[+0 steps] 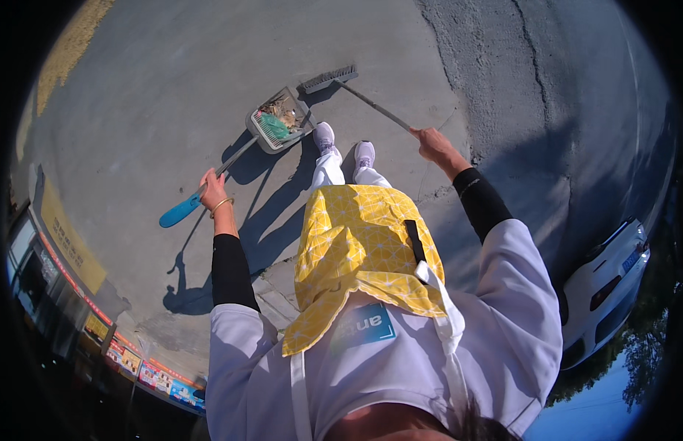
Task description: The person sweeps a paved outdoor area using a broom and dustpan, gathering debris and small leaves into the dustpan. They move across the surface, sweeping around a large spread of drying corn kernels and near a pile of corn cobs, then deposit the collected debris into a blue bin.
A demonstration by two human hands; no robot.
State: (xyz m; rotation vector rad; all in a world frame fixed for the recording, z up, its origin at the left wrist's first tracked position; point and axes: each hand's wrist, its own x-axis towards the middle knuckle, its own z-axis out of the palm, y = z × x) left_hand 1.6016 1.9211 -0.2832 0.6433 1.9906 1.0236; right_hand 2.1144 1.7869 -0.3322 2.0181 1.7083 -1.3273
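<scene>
My left hand (212,190) grips the grey shaft of a long-handled dustpan (275,148), just above its blue handle grip (180,211). Inside the pan, in front of my shoes, lie a crumpled green plastic bag (274,126) and dry brown leaves or litter (289,110). My right hand (434,144) is closed around the upper end of a push broom's shaft (377,106). The broom head (329,79), with grey bristles, rests on the pavement slightly beyond the pan and to its right, apart from it.
Grey concrete (170,88) surrounds my lilac sneakers (364,154). Rough, cracked asphalt (501,66) runs along the right. A white car (608,292) stands at lower right. Shopfronts with printed posters (154,380) line the lower left. A yellow patterned apron (369,231) hangs before me.
</scene>
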